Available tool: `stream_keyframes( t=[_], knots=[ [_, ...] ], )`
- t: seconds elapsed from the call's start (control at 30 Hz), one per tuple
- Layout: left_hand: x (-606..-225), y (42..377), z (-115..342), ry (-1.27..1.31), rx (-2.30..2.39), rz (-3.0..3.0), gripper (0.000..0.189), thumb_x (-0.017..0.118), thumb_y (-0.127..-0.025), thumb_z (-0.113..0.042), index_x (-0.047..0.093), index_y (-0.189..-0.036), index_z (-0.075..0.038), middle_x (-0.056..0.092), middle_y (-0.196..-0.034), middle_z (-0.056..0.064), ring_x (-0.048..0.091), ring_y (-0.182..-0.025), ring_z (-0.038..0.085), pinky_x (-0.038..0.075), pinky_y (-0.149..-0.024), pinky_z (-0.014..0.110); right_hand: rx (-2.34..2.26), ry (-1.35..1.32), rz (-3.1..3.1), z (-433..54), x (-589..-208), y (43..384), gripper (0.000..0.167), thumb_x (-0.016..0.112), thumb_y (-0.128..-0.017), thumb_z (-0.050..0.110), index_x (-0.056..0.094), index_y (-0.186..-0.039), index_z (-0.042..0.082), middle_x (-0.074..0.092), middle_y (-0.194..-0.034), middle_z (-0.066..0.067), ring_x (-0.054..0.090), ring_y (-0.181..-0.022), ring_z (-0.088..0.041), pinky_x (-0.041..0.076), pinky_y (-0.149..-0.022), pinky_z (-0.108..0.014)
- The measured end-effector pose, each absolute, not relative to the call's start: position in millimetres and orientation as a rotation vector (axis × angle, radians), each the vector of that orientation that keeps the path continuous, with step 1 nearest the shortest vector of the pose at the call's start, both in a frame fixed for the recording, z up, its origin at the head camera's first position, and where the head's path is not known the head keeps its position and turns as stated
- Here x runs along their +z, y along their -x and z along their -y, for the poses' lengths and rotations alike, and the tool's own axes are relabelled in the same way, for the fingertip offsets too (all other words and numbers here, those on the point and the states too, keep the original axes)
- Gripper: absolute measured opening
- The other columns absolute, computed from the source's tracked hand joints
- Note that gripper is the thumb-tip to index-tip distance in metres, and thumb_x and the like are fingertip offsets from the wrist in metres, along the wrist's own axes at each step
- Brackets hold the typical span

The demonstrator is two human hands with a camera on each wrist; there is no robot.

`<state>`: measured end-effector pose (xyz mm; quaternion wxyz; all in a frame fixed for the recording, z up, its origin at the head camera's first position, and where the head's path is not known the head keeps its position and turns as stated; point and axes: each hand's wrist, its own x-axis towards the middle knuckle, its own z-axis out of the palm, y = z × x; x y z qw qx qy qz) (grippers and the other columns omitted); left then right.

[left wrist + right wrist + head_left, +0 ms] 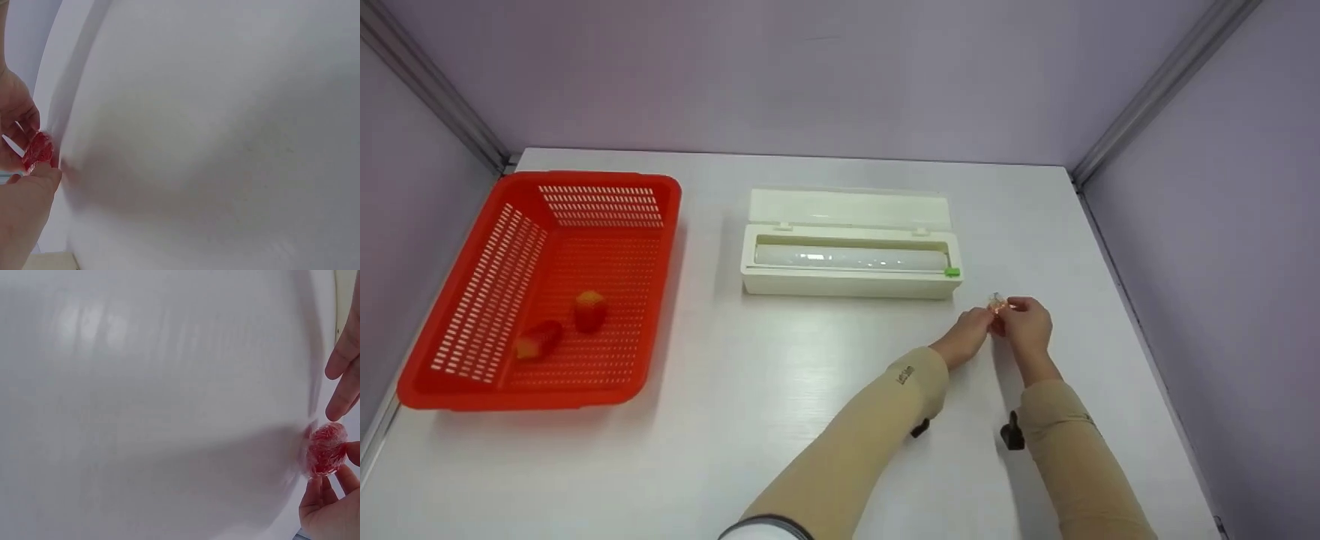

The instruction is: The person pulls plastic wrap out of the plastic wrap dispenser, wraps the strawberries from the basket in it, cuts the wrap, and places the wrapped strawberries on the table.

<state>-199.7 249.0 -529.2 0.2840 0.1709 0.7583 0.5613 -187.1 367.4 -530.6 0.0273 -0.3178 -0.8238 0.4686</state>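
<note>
A small red round thing wrapped in crinkled clear film (326, 447) is held a little over the table, right of the middle. My right hand (1030, 326) pinches it between fingers and thumb from the right side. From the left my left hand (969, 335) reaches to it; in the right wrist view two of its fingers (341, 396) are straight, their tips close beside the film. The left wrist view has the same red wrapped thing (39, 149) between both hands, partly hidden by the left thumb. Glinting film stands up at its top in the head view.
A white cling film dispenser (847, 285) stands behind the hands, lid raised, a film roll (847, 257) inside and a green slide cutter (952, 271) at its right end. At the left, a red plastic basket (660, 300) holds two red-and-yellow pieces (590, 313). Walls enclose the white table.
</note>
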Motion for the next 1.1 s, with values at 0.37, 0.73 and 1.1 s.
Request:
stream_keyframes(
  t=[0.37,0.73,1.1],
  knots=[
    [-524,203,-222,-0.525,1.4,-2.133,0.039,0.027,-0.097,-0.02,0.055,-0.119,-0.003,0.056,-0.12,0.011,0.051,-0.111,0.018,0.04,-0.097,0.022,1.302,1.022,2.572,-360,-524,188,0.045,0.049,-0.088,0.013,0.044,-0.131,-0.001,0.048,-0.127,-0.021,0.051,-0.111,-0.029,0.049,-0.088,-0.033],
    [-520,200,-160,-0.71,1.401,-2.23,0.037,0.031,-0.101,-0.027,0.058,-0.118,-0.008,0.056,-0.118,0.005,0.05,-0.114,0.015,0.038,-0.1,0.025,1.107,0.592,2.526,-324,-524,190,0.034,0.047,-0.088,0.01,0.054,-0.118,-0.003,0.052,-0.121,-0.021,0.044,-0.117,-0.035,0.036,-0.1,-0.046],
    [-516,221,-56,-0.828,1.365,-2.516,0.037,0.032,-0.101,-0.029,0.055,-0.117,-0.004,0.054,-0.118,0.006,0.049,-0.115,0.018,0.039,-0.102,0.032,0.842,-0.164,2.474,-273,-518,193,0.023,0.057,-0.083,-0.003,0.061,-0.106,-0.002,0.058,-0.114,-0.017,0.05,-0.111,-0.032,0.04,-0.098,-0.042]
  ],
)
